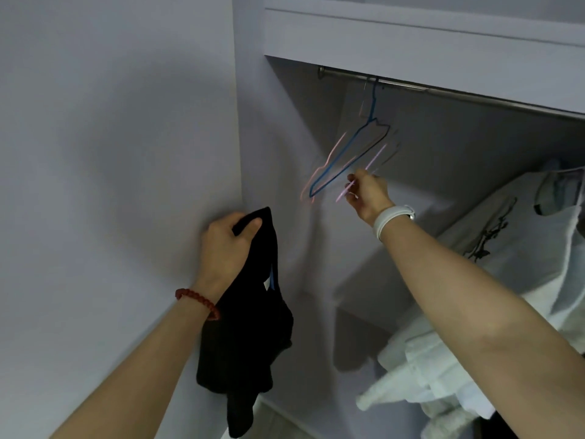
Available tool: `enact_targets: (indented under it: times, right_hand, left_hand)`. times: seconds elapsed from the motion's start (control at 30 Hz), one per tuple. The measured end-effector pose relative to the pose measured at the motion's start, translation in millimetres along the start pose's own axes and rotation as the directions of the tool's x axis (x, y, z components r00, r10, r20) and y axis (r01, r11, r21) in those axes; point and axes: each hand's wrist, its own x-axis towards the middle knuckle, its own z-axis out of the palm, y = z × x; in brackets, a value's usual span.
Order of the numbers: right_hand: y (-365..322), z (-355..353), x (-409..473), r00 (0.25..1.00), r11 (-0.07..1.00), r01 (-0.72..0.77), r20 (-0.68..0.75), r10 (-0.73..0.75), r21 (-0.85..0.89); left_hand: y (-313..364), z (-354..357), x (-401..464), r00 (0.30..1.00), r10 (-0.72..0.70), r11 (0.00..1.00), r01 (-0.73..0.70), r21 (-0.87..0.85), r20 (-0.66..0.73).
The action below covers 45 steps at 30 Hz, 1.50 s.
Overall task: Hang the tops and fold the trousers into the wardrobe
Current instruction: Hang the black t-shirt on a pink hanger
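My left hand (226, 245) grips a black top (250, 337) by its upper edge; the garment hangs down beside the white wardrobe side panel. My right hand (367, 194) reaches into the wardrobe and pinches the lower bar of a thin pink hanger (375, 161), which is motion-blurred. A blue hanger (351, 153) and another pink one hang right beside it from the metal rail (411, 85).
A white top with a dark print (512, 236) hangs at the right end of the rail. Pale garments (421, 375) lie heaped low at the right inside the wardrobe. A white shelf board (411, 36) runs above the rail.
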Motion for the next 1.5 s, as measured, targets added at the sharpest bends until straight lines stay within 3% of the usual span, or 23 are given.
enact_targets:
  times: [0.17,0.4,0.5,0.6,0.8,0.87,1.0,1.17,1.27,1.5]
  right_hand:
    - [-6,-21,-12,0.996,0.997,0.082,0.022,-0.082,-0.002]
    - [21,-64,-57,0.985,0.991,0.134,0.117,-0.13,-0.024]
    - [62,-89,-91,0.979,0.998,0.059,0.195,-0.052,-0.034]
    - [99,-118,-122,0.965,0.986,-0.019,0.254,0.062,-0.166]
    - [114,-138,-127,0.965,0.968,-0.195,0.145,0.219,-0.16]
    - [132,-136,-129,0.956,0.919,-0.209,0.128,0.264,-0.335]
    - [204,-148,-155,0.924,0.715,-0.239,0.072,0.375,-0.657]
    - [264,-186,-175,0.888,0.679,-0.353,-0.003,0.459,-0.644]
    - [296,-204,-180,0.827,0.673,-0.494,-0.059,0.559,-0.551]
    - [422,-274,-197,0.69,0.451,-0.638,-0.202,0.695,-0.624]
  left_hand:
    - [-3,3,-9,0.991,-0.012,0.996,0.0,0.091,0.131]
    - [-4,11,-31,0.955,-0.08,0.995,0.061,0.076,0.285]
    - [-9,15,-37,0.942,-0.077,0.987,0.026,0.157,0.327]
    - [-11,17,-47,0.941,-0.036,0.975,-0.041,0.219,0.338]
    - [-18,16,-60,0.918,-0.032,0.963,-0.078,0.258,0.396]
    - [-18,16,-64,0.931,-0.022,0.964,-0.076,0.254,0.364]
    - [-23,7,-78,0.945,-0.04,0.98,-0.025,0.195,0.323]
    - [-60,-2,-96,0.957,-0.092,0.983,0.043,0.18,0.276]
    - [-89,10,-116,0.958,-0.105,0.972,0.043,0.229,0.265]
    - [-197,53,-177,0.926,-0.288,0.944,0.232,0.235,0.244]
